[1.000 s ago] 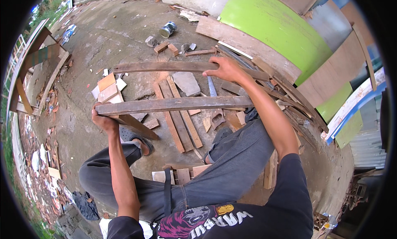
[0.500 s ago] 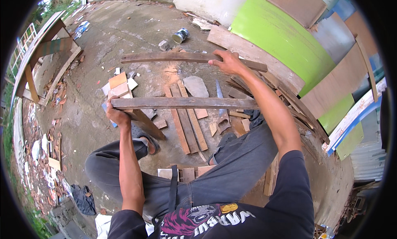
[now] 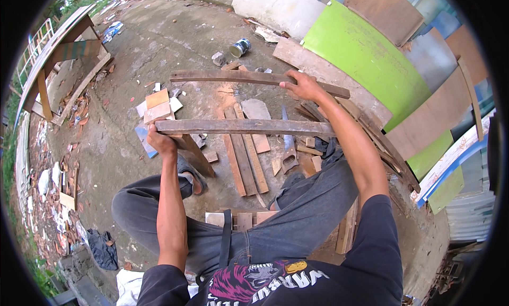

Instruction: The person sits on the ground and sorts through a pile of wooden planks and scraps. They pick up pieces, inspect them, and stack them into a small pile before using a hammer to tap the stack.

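My left hand [image 3: 161, 143] is closed around the left end of the near wooden beam [image 3: 244, 127], which lies crosswise in front of me. A thick wooden post [image 3: 195, 155] slants down from that end. Farther off, my right hand [image 3: 303, 87] grips a second wooden beam [image 3: 228, 75] right of its middle, fingers wrapped over it. My right forearm hides the right end of the near beam. Below the beams, several wooden strips [image 3: 241, 165] lie side by side on the ground. A handsaw [image 3: 288, 149] lies to their right, its blade partly covered by the near beam.
Wood offcuts [image 3: 157, 105] lie at left, a flat stone [image 3: 255, 109] beyond the strips. A can [image 3: 240, 47] lies farther out. Long boards [image 3: 384, 142] and a green panel [image 3: 366, 57] line the right side. A wooden structure [image 3: 63, 67] stands at far left, above littered ground [image 3: 53, 200].
Both beams and my hands have shifted slightly to the right, the near beam also a little away from me. The whole view has moved slightly too. Both grips are kept.
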`<state>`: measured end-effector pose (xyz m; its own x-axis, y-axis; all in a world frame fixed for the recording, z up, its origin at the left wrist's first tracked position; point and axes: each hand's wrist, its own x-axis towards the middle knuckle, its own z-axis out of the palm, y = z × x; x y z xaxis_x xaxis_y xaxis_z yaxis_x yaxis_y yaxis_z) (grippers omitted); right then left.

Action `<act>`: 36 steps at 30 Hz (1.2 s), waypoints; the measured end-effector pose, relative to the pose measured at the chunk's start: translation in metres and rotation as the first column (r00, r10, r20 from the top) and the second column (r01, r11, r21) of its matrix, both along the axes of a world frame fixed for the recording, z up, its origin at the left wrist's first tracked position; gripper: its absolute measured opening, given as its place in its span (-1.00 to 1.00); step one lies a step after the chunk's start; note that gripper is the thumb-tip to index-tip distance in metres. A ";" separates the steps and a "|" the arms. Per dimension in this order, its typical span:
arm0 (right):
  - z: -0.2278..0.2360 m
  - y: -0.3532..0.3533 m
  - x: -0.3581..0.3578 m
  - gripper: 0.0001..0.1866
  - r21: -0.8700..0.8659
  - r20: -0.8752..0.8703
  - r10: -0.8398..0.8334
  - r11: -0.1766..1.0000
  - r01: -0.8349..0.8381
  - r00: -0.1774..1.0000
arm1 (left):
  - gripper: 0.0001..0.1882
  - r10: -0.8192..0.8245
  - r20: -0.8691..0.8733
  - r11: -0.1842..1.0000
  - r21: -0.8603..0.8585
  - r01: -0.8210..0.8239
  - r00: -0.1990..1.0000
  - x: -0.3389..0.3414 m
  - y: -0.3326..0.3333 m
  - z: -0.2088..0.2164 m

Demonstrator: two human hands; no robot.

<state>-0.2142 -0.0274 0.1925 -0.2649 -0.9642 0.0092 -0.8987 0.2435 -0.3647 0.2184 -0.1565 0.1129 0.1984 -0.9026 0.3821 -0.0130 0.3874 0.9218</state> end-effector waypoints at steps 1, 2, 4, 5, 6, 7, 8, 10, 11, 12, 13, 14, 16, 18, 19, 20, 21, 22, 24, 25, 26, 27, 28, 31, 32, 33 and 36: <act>-0.001 0.001 -0.001 -0.35 -0.020 -0.036 -0.002 1.000 0.002 0.999 | -0.52 0.003 0.026 1.000 0.001 -0.003 1.000 -0.002 0.001 0.001; 0.001 -0.001 0.003 -0.36 -0.044 -0.067 0.000 0.999 -0.003 0.998 | -0.52 -0.008 0.030 1.000 -0.003 0.008 1.000 0.001 -0.001 -0.002; 0.005 -0.005 0.008 -0.35 -0.024 -0.065 -0.005 1.000 0.004 0.998 | -0.52 -0.028 0.038 1.000 -0.012 0.028 0.999 0.006 -0.006 -0.007; 0.005 -0.005 0.007 -0.35 -0.009 -0.068 -0.015 1.000 0.015 0.998 | -0.51 -0.071 -0.009 0.997 -0.012 0.071 0.997 0.002 -0.004 -0.005; 0.005 -0.005 0.005 -0.35 0.007 -0.075 -0.013 1.000 0.013 0.997 | -0.51 -0.113 -0.056 0.994 -0.014 0.113 0.992 -0.002 -0.001 -0.003; 0.004 -0.006 0.003 -0.34 0.022 -0.081 -0.009 1.000 0.011 0.997 | -0.50 -0.155 -0.102 0.988 -0.018 0.154 0.983 -0.006 0.001 0.000; 0.005 -0.008 0.004 -0.33 0.036 -0.084 -0.002 0.999 0.005 0.997 | -0.50 -0.145 -0.107 0.989 -0.009 0.145 0.984 -0.006 0.001 0.000; 0.005 -0.010 0.007 -0.33 0.045 -0.085 -0.008 0.999 0.012 0.996 | -0.49 -0.126 -0.117 0.992 0.011 0.128 0.985 -0.007 0.000 -0.001; 0.005 -0.010 0.007 -0.32 0.051 -0.087 -0.011 0.999 0.016 0.996 | -0.49 -0.115 -0.133 0.993 0.024 0.120 0.984 -0.007 0.001 -0.001; 0.005 -0.011 0.008 -0.32 0.052 -0.080 -0.008 0.999 0.012 0.997 | -0.49 -0.105 -0.149 0.993 0.038 0.111 0.983 -0.006 0.003 0.000; 0.004 -0.012 0.009 -0.32 0.053 -0.072 -0.004 0.999 0.008 0.997 | -0.48 -0.093 -0.164 0.993 0.052 0.103 0.982 -0.005 0.004 0.000; 0.001 -0.014 0.008 -0.32 0.053 -0.060 -0.001 0.999 0.004 0.998 | -0.48 -0.046 -0.104 0.999 0.020 0.048 0.993 -0.004 0.002 -0.002; -0.002 -0.017 0.005 -0.32 0.034 -0.047 -0.012 0.999 0.014 0.999 | -0.48 0.057 0.012 0.997 -0.054 -0.056 0.998 -0.001 -0.002 -0.007; -0.007 -0.018 0.002 -0.32 0.020 -0.030 -0.017 1.000 0.018 0.999 | -0.48 0.041 0.000 0.999 -0.006 -0.041 0.999 0.002 -0.001 -0.008; -0.008 -0.018 0.000 -0.32 0.012 -0.020 -0.016 1.000 0.016 1.000 | -0.48 0.034 -0.006 0.999 0.018 -0.034 0.999 0.003 -0.001 -0.008; -0.008 -0.018 -0.001 -0.32 0.005 -0.010 -0.015 1.000 0.015 1.000 | -0.47 0.040 -0.009 0.999 0.008 -0.040 0.999 0.003 -0.001 -0.008; -0.009 -0.019 -0.001 -0.32 0.004 -0.009 -0.011 1.000 0.011 1.000 | -0.47 0.047 -0.013 0.999 -0.002 -0.047 0.999 0.004 -0.002 -0.008; -0.009 -0.020 -0.002 -0.32 0.002 -0.008 -0.008 1.000 0.008 1.000 | -0.47 0.053 -0.016 0.999 -0.012 -0.053 0.998 0.005 -0.002 -0.008; -0.007 -0.020 -0.003 -0.33 0.013 -0.007 -0.001 1.000 0.001 1.000 | -0.47 0.041 -0.037 0.999 -0.001 -0.042 0.998 0.004 -0.002 -0.007; -0.006 -0.021 -0.005 -0.33 0.025 -0.007 0.003 1.000 -0.003 1.000 | -0.47 0.035 -0.047 0.999 0.004 -0.035 0.998 0.005 -0.003 -0.006; -0.007 -0.020 -0.007 -0.33 0.040 -0.006 0.004 0.999 -0.004 1.000 | -0.46 0.022 -0.050 1.000 0.012 -0.021 0.999 0.004 -0.001 -0.005; -0.008 -0.020 -0.010 -0.34 0.031 -0.014 0.023 0.999 -0.023 1.000 | -0.46 0.007 -0.053 1.000 0.020 -0.006 0.999 0.003 0.000 -0.004; -0.009 -0.019 -0.012 -0.35 0.022 -0.022 0.041 0.999 -0.041 0.999 | -0.46 -0.008 -0.057 1.000 0.028 0.010 0.998 0.003 0.001 -0.002; -0.010 -0.010 -0.018 -0.36 -0.005 -0.034 0.070 0.998 -0.070 0.997 | -0.44 -0.026 -0.041 1.000 0.010 0.026 0.999 0.000 0.003 0.000; -0.008 -0.008 -0.016 -0.36 -0.020 -0.030 0.081 0.996 -0.082 0.996 | -0.43 -0.013 0.001 1.000 -0.016 0.013 1.000 0.008 -0.004 -0.007; -0.004 -0.003 -0.015 -0.39 -0.035 -0.028 0.092 0.995 -0.093 0.995 | -0.43 -0.022 -0.005 1.000 0.006 0.022 1.000 0.009 -0.004 -0.007; 0.004 0.016 -0.020 -0.44 -0.063 -0.010 0.107 0.992 -0.107 0.994 | -0.42 -0.066 -0.042 0.996 0.065 0.068 0.997 0.012 -0.004 -0.004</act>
